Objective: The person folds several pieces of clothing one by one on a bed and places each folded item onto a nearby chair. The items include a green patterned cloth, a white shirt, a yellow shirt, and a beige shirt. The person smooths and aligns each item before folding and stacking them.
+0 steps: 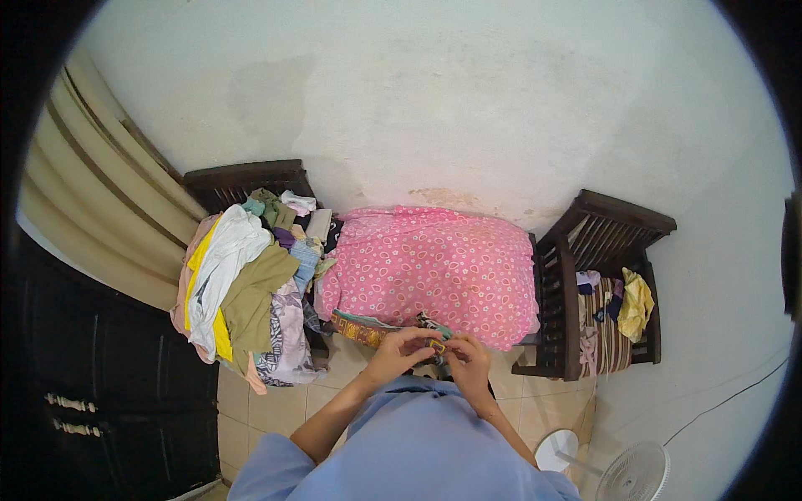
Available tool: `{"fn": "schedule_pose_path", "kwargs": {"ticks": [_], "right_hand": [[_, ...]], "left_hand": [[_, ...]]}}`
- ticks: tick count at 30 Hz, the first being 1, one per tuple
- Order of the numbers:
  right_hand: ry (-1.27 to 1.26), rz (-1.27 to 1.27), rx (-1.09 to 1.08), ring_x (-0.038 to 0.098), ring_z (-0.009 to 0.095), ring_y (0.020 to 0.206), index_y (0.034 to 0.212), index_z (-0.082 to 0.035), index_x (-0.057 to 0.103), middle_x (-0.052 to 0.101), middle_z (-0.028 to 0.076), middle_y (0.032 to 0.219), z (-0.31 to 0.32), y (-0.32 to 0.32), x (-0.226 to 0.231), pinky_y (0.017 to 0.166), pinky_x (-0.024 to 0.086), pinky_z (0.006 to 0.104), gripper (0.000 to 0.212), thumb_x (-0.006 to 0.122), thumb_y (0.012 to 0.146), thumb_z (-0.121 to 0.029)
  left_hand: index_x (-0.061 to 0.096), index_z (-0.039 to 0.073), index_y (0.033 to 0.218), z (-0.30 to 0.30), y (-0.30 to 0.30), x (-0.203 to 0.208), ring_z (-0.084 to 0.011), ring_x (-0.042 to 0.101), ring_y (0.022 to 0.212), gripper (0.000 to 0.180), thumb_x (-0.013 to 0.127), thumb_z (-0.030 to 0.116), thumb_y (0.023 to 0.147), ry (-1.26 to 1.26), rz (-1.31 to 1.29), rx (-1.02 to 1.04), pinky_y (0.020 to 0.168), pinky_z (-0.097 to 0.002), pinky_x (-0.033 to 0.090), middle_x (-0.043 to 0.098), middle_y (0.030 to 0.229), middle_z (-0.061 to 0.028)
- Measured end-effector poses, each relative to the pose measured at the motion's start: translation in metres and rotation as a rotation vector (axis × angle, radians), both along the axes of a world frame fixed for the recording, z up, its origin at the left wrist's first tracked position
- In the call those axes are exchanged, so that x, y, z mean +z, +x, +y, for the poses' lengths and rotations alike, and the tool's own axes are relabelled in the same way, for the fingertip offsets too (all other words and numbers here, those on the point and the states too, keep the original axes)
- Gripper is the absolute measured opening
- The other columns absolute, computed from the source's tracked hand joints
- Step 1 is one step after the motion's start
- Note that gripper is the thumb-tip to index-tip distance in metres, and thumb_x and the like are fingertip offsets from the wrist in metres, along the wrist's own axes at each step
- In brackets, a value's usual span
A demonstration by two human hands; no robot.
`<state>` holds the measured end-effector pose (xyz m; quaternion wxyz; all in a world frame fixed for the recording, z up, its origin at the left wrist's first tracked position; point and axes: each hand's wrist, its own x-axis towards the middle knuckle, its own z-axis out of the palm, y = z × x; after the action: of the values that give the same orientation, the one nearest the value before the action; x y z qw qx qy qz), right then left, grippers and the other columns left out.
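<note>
In front of my body, both hands meet over the near edge of a pink patterned cloth [434, 271]. My left hand [399, 349] pinches a small yellow-rimmed piece that looks like a buckle [436, 345]. From the other side, the bent fingers of my right hand [469, 364] close on the same piece. Just beyond the left hand, a brown-and-gold patterned fabric item [361, 331] lies against the pink cloth. A bit of dark-and-white patterned fabric [428, 322] shows past the fingertips. How these join the buckle-like piece is hidden by my hands.
Left of the pink cloth, a large clothes pile [251, 284] covers a dark wooden seat. To the right stands a dark slatted wooden chair [571, 301] with a yellow cloth [637, 305] on it. A white fan [635, 474] stands at lower right, by a wall cable.
</note>
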<state>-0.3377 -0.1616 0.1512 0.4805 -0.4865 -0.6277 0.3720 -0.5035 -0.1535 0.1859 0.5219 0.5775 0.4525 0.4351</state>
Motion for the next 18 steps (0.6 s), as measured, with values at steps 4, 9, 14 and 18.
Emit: {"fn": "schedule_pose_path", "kwargs": {"ticks": [4,9,14,18], "right_hand": [[-0.02,0.009,0.016,0.057,0.013,0.064,0.082,0.0,0.061,0.056,0.007,0.081,0.004,-0.002,0.011,0.054,0.047,0.022,0.013,0.063,0.069,0.001],[-0.106,0.102,0.027,0.057,0.012,0.066,0.082,-0.001,0.062,0.056,0.007,0.082,0.01,-0.007,0.022,0.056,0.048,0.0212,0.013,0.064,0.069,-0.001],[-0.107,0.083,0.114,0.057,0.011,0.068,0.079,-0.001,0.062,0.058,0.006,0.079,0.015,-0.007,0.021,0.058,0.048,0.0215,0.012,0.065,0.068,-0.001],[-0.109,0.094,0.104,0.056,0.009,0.063,0.076,-0.002,0.064,0.061,0.006,0.074,0.018,-0.012,0.022,0.057,0.046,0.0218,0.01,0.067,0.067,-0.002]], "left_hand": [[0.057,0.001,0.088,0.014,-0.011,0.002,-0.0238,0.057,0.079,0.014,0.059,0.008,0.075,0.41,0.537,0.114,0.064,-0.0312,0.046,0.058,0.085,-0.0105],[0.059,0.002,0.08,0.016,-0.008,0.004,-0.0251,0.058,0.069,0.008,0.059,0.008,0.075,0.421,0.509,0.334,0.059,-0.0295,0.047,0.059,0.078,-0.0098],[0.061,0.001,0.084,0.011,0.0,-0.001,-0.016,0.059,0.064,0.009,0.06,0.006,0.076,0.247,0.276,0.339,0.058,-0.0245,0.046,0.062,0.076,-0.008],[0.062,0.001,0.088,0.004,0.008,-0.016,-0.0092,0.057,0.07,0.013,0.06,0.007,0.076,0.011,0.073,0.262,0.061,-0.0227,0.046,0.063,0.079,-0.0047]]}}
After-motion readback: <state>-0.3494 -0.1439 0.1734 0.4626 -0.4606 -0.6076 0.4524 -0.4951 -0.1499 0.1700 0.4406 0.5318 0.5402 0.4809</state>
